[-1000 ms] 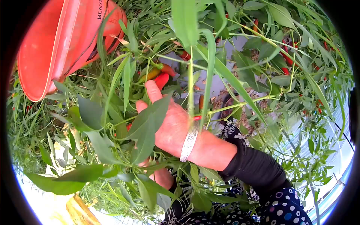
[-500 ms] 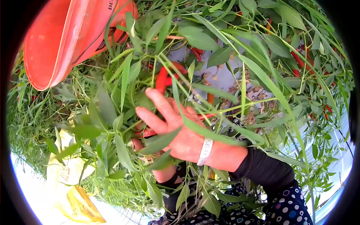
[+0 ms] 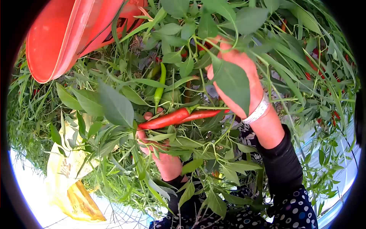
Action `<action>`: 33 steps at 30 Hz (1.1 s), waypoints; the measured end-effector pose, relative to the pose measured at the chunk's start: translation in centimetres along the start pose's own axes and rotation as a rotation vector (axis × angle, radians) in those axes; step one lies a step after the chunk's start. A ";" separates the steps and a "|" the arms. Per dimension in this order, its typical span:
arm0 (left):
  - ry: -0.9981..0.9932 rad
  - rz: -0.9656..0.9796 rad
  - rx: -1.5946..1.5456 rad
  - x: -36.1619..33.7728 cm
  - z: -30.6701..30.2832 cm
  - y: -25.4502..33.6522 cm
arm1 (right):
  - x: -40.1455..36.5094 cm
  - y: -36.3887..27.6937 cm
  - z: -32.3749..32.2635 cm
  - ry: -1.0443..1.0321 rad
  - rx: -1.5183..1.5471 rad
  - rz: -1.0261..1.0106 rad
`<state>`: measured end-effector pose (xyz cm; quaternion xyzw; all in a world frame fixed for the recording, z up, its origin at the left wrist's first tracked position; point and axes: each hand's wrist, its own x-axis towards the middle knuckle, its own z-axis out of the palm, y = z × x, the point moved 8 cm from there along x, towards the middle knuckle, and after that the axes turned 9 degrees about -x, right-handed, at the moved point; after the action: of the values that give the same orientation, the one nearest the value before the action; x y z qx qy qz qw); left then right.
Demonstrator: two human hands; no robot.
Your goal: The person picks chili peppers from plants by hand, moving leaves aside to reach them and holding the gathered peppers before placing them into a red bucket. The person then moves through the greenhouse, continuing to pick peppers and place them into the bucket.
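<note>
My left hand [image 3: 164,160] is low among the pepper plant's leaves. Its fingers curl around two long red chilies [image 3: 167,119] that still hang from a green stem; fingertips show just above the nearer chili. A slim green chili [image 3: 160,86] hangs right above them. My right hand [image 3: 238,72], with a silver bracelet [image 3: 258,110] on the wrist, is raised into the upper foliage. A large leaf covers its palm and its fingertips are hidden among leaves, so I cannot tell what it holds.
An orange bucket [image 3: 61,42] tilts at the upper left, close to the plant. A yellow bag [image 3: 72,179] lies on the grass at the lower left. More red chilies [image 3: 310,63] hang in the leaves at the right. Dense stems surround both hands.
My right hand has risen from the middle of the plant to the upper foliage. The left hand has come forward, and two red chilies now lie across its fingers.
</note>
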<state>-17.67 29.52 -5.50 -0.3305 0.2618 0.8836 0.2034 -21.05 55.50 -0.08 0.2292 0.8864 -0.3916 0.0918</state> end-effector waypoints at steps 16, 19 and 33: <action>0.251 0.109 0.231 -1.4 0.2 1.1 | -2.9 -2.6 4.4 -0.214 0.477 0.149; 0.320 0.121 0.265 -1.5 0.9 0.9 | -3.0 -3.2 4.0 -0.140 0.630 0.175; 0.233 0.223 0.251 -3.8 1.8 -0.3 | -7.3 -15.8 6.0 -0.643 0.959 -0.147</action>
<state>-15.73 30.12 -1.84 -0.3715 0.4267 0.8169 0.1122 -22.25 39.36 8.69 0.0528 0.5511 -0.8045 0.2150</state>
